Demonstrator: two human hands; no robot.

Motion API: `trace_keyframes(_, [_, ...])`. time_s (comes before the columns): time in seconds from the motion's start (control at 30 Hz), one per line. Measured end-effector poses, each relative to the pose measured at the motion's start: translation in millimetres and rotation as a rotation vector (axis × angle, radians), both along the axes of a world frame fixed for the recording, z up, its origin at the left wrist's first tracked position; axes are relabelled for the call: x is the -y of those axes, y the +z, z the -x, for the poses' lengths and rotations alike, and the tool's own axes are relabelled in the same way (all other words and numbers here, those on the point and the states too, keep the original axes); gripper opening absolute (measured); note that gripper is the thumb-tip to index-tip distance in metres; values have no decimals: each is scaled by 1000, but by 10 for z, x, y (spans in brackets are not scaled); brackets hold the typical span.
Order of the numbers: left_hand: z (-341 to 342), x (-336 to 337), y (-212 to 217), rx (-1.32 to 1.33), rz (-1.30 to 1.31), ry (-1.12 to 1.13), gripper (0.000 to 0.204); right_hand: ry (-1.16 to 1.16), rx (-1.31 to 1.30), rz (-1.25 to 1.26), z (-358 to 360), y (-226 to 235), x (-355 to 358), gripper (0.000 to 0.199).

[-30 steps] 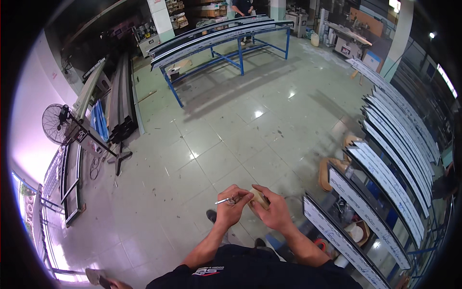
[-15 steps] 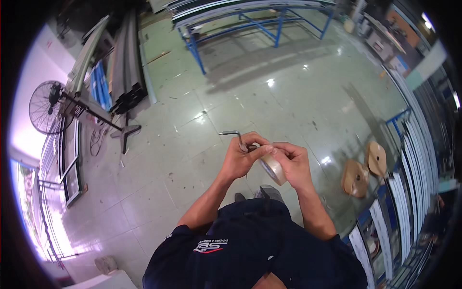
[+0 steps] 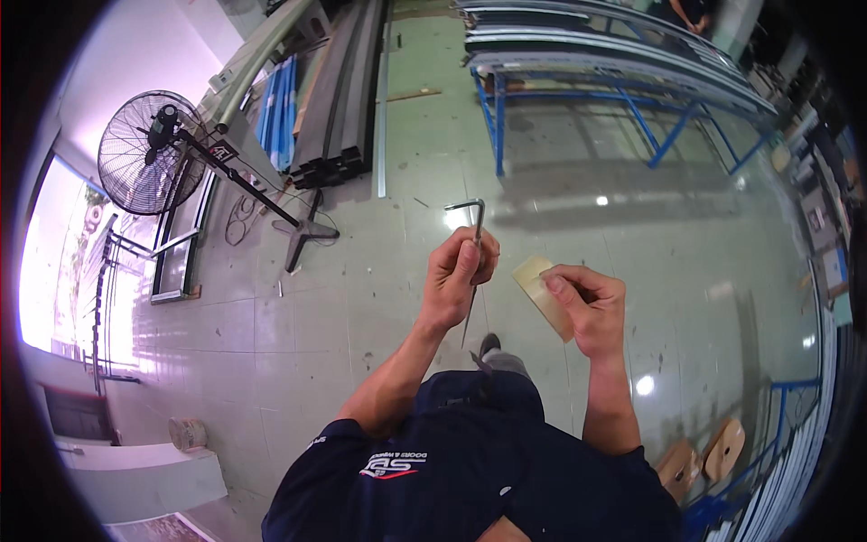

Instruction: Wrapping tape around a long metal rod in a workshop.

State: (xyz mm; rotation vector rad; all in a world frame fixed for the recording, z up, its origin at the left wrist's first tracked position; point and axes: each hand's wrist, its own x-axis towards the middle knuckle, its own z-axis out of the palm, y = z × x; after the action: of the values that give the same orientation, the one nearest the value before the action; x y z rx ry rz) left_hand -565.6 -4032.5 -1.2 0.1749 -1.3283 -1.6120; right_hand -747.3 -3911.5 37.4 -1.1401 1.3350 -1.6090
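Where fingers point(image 3: 465, 262) close, hex key point(image 3: 476, 237)

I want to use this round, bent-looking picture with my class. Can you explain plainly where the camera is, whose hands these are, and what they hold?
The camera sits on a person's head and looks down, so its wide lens bends straight lines near the rim. The two bare forearms rising from the bottom belong to that person. The left hand grips a thin L-shaped metal rod, much like a hex key. The right hand holds a flat beige piece; what it is made of is unclear. Below is a tiled workshop floor, with a standing fan at the left and blue-legged racks of long metal profiles ahead.
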Motion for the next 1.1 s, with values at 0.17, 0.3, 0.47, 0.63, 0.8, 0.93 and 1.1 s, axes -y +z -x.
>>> trace_keyframes(0.17, [220, 1303, 295, 39, 38, 184, 24, 61, -400, 218, 179, 732, 1586, 12])
trace_keyframes(0.3, [347, 2338, 213, -37, 57, 202, 17, -24, -832, 278, 82, 1072, 2713, 11])
trace_keyframes(0.47, [475, 3669, 87, -99, 69, 152, 14, -181, -1032, 255, -49, 1035, 4096, 11])
trace_keyframes(0.63, [592, 4800, 169, -29, 53, 105, 11, -353, -1105, 115, -61, 1122, 5223, 15])
trace_keyframes(0.8, [844, 5736, 60, -21, 77, 34, 4, -497, -1172, 29, 154, 954, 6185, 20])
trace_keyframes(0.93, [1016, 6458, 7, 18, -69, -34, 14, -471, -1064, 2, 401, 792, 6829, 21])
trace_keyframes(1.1, [1339, 7418, -72, 92, -242, -176, 30, -310, -889, 27, 987, 514, 7627, 24])
